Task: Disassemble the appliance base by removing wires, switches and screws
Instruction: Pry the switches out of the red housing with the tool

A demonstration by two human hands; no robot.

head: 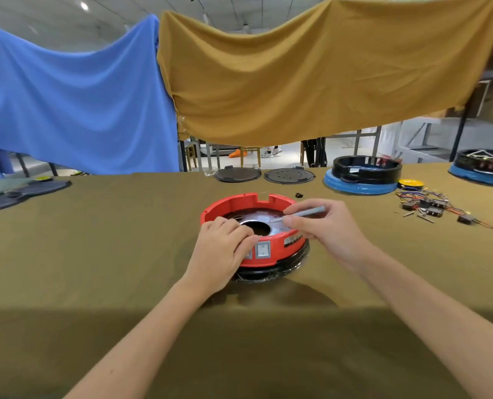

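The right hand (323, 228) grasps a grey screwdriver (303, 213) whose long axis slants left and down into the red appliance base (239, 204) on the table (95, 254), while the left hand (225, 246) grips its near rim beside the switch (263, 249).

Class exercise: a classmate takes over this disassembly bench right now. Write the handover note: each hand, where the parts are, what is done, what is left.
Left hand: rests on the near rim of the round red plastic appliance base, fingers curled over the edge by the grey rocker switch, steadying it.
Right hand: holds a slim grey screwdriver, its tip down on the silver metal plate inside the base.
Done: a pile of loose coloured wires and small dark switches lies on the olive tablecloth to the right.
Left: the rocker switch is still fitted in the red base. Remaining screws cannot be made out.
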